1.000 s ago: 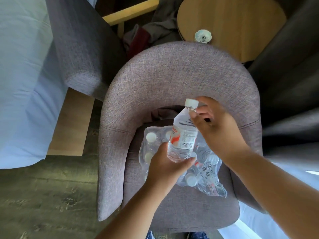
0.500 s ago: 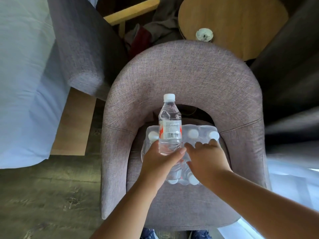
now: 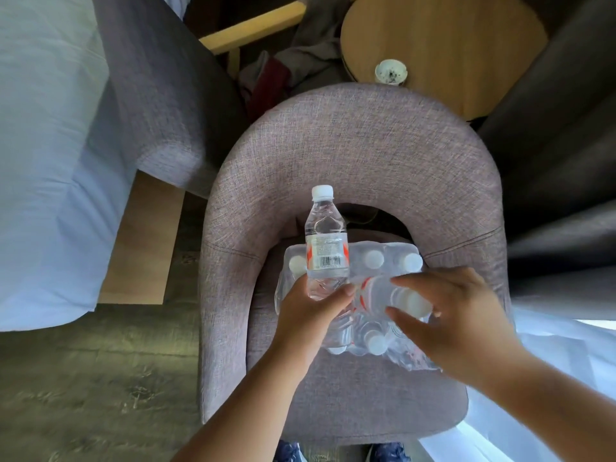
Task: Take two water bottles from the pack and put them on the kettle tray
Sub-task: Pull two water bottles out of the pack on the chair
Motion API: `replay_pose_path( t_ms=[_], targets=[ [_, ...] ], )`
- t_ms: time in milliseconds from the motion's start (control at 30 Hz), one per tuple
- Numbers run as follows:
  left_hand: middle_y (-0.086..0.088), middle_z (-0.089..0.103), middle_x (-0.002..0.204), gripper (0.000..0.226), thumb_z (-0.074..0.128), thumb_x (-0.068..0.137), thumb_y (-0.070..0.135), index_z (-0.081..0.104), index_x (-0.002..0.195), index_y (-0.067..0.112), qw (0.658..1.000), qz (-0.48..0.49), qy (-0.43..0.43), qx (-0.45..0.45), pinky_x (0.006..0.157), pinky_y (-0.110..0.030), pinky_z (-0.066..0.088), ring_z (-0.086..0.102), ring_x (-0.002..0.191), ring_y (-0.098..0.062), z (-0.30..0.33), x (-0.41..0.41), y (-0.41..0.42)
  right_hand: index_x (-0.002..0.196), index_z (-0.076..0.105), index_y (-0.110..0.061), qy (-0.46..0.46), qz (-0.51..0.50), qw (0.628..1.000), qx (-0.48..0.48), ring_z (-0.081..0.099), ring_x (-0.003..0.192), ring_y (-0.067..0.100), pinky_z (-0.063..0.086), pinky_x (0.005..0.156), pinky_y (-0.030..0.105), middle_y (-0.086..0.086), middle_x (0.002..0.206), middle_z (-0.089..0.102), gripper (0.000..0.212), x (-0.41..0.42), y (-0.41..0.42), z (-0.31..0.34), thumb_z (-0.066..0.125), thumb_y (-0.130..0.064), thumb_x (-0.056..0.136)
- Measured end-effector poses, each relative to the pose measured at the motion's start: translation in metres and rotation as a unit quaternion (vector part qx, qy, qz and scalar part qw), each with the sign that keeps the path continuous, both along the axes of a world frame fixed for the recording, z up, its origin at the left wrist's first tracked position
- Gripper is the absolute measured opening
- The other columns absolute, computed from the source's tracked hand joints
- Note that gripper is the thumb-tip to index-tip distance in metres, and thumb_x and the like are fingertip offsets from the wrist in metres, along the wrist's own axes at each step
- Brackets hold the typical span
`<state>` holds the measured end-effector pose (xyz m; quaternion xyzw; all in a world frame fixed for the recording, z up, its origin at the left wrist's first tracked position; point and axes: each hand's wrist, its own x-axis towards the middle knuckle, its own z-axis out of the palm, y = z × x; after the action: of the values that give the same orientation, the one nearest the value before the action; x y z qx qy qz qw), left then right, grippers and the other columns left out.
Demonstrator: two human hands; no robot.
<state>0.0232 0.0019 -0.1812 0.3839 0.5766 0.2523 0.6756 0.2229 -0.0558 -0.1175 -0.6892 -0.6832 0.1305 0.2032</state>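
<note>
A clear water bottle (image 3: pixel 326 238) with a white cap and a red-and-white label stands upright in my left hand (image 3: pixel 313 311), which grips its base above the pack. The plastic-wrapped pack of bottles (image 3: pixel 373 261) lies on the seat of a grey fabric armchair (image 3: pixel 360 155). My right hand (image 3: pixel 446 315) has its fingers around the capped end of a second bottle (image 3: pixel 386 295), which lies tilted on top of the pack. No kettle tray is in view.
A round wooden side table (image 3: pixel 460 38) with a small white dish (image 3: pixel 390 72) stands behind the chair. A bed with pale sheets (image 3: pixel 43 155) fills the left, a second grey chair (image 3: pixel 156 81) beside it. Dark curtains (image 3: pixel 566 145) hang at right. Clothes lie behind the chair.
My right hand let go of the first bottle's cap, dropped to the pack and took hold of a second bottle. My left hand turned the first bottle upright and holds it alone.
</note>
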Motion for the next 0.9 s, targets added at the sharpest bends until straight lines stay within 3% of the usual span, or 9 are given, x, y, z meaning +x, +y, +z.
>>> replay_pose_path(
  t_ms=[67, 100, 200, 233, 367, 567, 667, 800, 900],
  targets=[
    [0.016, 0.082, 0.1, 0.034, 0.086, 0.084, 0.034, 0.071, 0.113, 0.03, 1.0, 0.0, -0.003, -0.005, 0.064, -0.003, 0.054, 0.078, 0.088, 0.002, -0.001, -0.001, 0.0, 0.094, 0.075, -0.036, 0.055, -0.029, 0.998, -0.012, 0.055, 0.068, 0.003, 0.037, 0.064, 0.009, -0.03, 0.072, 0.063, 0.025, 0.007, 0.012, 0.026, 0.07, -0.056, 0.078],
    [0.016, 0.082, 0.099, 0.032, 0.086, 0.084, 0.032, 0.071, 0.113, 0.029, 1.0, 0.001, -0.004, -0.007, 0.063, -0.004, 0.054, 0.078, 0.087, 0.002, -0.002, -0.001, -0.001, 0.088, 0.069, -0.037, 0.092, -0.038, 0.995, -0.021, 0.056, 0.066, 0.0, 0.038, 0.058, 0.008, -0.026, 0.072, 0.063, 0.023, 0.013, 0.022, 0.034, 0.067, -0.059, 0.08],
    [0.014, 0.083, 0.099, 0.033, 0.086, 0.083, 0.034, 0.071, 0.112, 0.029, 1.0, -0.001, -0.008, -0.008, 0.065, -0.006, 0.055, 0.078, 0.089, 0.0, -0.002, -0.001, -0.002, 0.083, 0.067, -0.02, 0.219, -0.043, 0.974, -0.046, 0.048, 0.058, 0.01, 0.04, 0.054, 0.027, 0.003, 0.07, 0.062, 0.039, 0.029, 0.067, 0.039, 0.065, -0.059, 0.086],
    [0.013, 0.083, 0.1, 0.036, 0.086, 0.081, 0.039, 0.071, 0.112, 0.03, 1.0, -0.003, -0.008, -0.007, 0.065, -0.006, 0.056, 0.078, 0.09, -0.002, -0.002, -0.001, -0.002, 0.078, 0.065, -0.017, 0.244, -0.05, 0.966, -0.061, 0.046, 0.058, 0.009, 0.039, 0.056, 0.03, 0.004, 0.066, 0.058, 0.04, 0.033, 0.082, 0.036, 0.066, -0.055, 0.089],
    [0.011, 0.083, 0.099, 0.044, 0.082, 0.069, 0.052, 0.073, 0.107, 0.032, 1.0, 0.0, -0.014, -0.001, 0.063, -0.006, 0.056, 0.079, 0.088, -0.002, -0.002, -0.002, -0.001, 0.062, 0.06, -0.024, 0.267, -0.088, 0.952, -0.123, 0.045, 0.059, 0.012, 0.037, 0.063, 0.034, 0.003, 0.064, 0.051, 0.042, 0.035, 0.127, 0.004, 0.065, -0.037, 0.101],
    [0.012, 0.083, 0.1, 0.043, 0.083, 0.069, 0.052, 0.073, 0.108, 0.036, 0.999, -0.019, -0.028, -0.003, 0.066, -0.005, 0.054, 0.079, 0.09, -0.001, -0.002, -0.003, -0.003, 0.076, 0.062, -0.005, 0.257, -0.163, 0.941, -0.145, 0.055, 0.06, 0.015, 0.047, 0.062, 0.044, 0.019, 0.072, 0.065, 0.051, 0.023, 0.13, -0.031, 0.059, -0.049, 0.101],
    [0.01, 0.083, 0.102, 0.051, 0.083, 0.07, 0.051, 0.07, 0.114, 0.031, 0.999, -0.031, -0.034, -0.003, 0.068, -0.006, 0.056, 0.079, 0.092, -0.003, -0.002, -0.003, -0.003, 0.087, 0.06, -0.004, 0.285, -0.238, 0.922, -0.11, 0.057, 0.059, 0.01, 0.043, 0.059, 0.028, -0.003, 0.065, 0.062, 0.057, 0.015, 0.112, -0.027, 0.057, -0.06, 0.097],
    [0.01, 0.083, 0.105, 0.053, 0.084, 0.071, 0.052, 0.069, 0.118, 0.032, 0.999, -0.032, -0.04, 0.007, 0.069, -0.007, 0.057, 0.079, 0.095, -0.005, -0.002, -0.003, -0.004, 0.093, 0.062, -0.031, 0.354, -0.327, 0.87, -0.102, 0.073, 0.085, 0.014, 0.056, 0.072, 0.034, -0.005, 0.087, 0.074, 0.04, -0.009, 0.057, -0.021, 0.051, -0.069, 0.092],
    [0.008, 0.083, 0.108, 0.053, 0.085, 0.072, 0.049, 0.069, 0.12, 0.033, 0.998, -0.034, -0.048, 0.003, 0.071, -0.009, 0.058, 0.079, 0.097, -0.007, -0.003, -0.002, -0.004, 0.093, 0.069, -0.035, 0.39, -0.32, 0.853, -0.131, 0.075, 0.081, 0.007, 0.055, 0.068, 0.03, -0.012, 0.087, 0.079, 0.036, -0.032, 0.018, -0.026, 0.052, -0.066, 0.089]
  ],
)
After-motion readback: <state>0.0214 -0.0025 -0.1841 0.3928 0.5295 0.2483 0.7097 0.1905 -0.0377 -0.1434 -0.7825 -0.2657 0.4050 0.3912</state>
